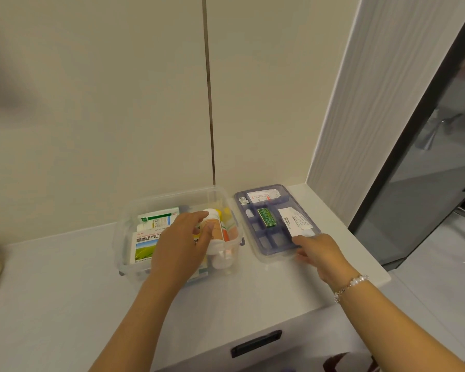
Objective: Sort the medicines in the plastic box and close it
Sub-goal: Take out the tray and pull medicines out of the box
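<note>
Head view showed the left hand (181, 242) reaching into the clear plastic storage box (124, 237), its fingers and thumb curled around a white-capped medicine bottle with an orange-and-white label (215, 226). The bottle lay tilted toward the box's right wall, with its cap pointing to the far side. The right hand (320, 253) pinched the near edge of a purple-tinted plastic divider tray (263, 249), fingertips on the tray's front rim and thumb under or beside it; how firmly it gripped could not be told. A beaded bracelet (350, 287) sat on the right wrist.

Inside the clear box, left of the bottle, lay a white medicine carton printed with a green field picture (142, 247), and behind it a white-and-green tube-style package (159, 218). Small pale bottles (222, 260) stood in the near right corner, partly hidden by the hand.

The divider tray rested just beside the box, on its right, apart from it by a narrow gap. In its compartments were a small dark green packet (266, 216), a folded white paper leaflet (295, 221) and, at the far end, a white sachet with red print (263, 196).

Both containers stood on a white countertop (65, 277) against a cream panelled wall (91, 103). A black drawer handle (257, 343) showed below the counter edge.
</note>
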The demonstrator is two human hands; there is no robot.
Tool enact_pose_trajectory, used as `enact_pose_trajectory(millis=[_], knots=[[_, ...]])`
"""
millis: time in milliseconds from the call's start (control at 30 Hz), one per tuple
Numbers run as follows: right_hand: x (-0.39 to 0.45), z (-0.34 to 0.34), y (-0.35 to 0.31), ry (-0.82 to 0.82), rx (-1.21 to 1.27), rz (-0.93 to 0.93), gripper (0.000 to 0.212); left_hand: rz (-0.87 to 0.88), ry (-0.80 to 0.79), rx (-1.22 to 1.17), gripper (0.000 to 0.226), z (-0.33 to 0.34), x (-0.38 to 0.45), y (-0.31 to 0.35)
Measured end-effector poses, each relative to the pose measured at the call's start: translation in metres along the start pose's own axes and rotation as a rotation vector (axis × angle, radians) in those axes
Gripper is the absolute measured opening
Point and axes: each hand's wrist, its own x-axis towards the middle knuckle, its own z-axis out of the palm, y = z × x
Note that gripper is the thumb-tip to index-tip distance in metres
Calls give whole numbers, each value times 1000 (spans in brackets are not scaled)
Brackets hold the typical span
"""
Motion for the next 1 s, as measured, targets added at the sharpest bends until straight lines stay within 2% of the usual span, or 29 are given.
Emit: enact_pose_trajectory(millis=[67,200,333,533,833,1000], knots=[[-2,1,-2,33,-134,-61,43,-6,0,3,34,0,-1,1],[-14,6,-12,-26,-166,-183,52,-17,-8,36,34,0,-3,2],[-32,22,-26,-94,-115,-364,31,-3,2,29,30,-1,-5,2],[-52,59,-42,-239,-54,-527,13,-32,52,1,25,-12,-4,-1],[-47,94,-44,-153,-303,-701,19,-208,-3,96,29,-39,4,-27],[-44,108,-46,-37,-508,-790,24,-206,-65,100,40,-43,3,-31]])
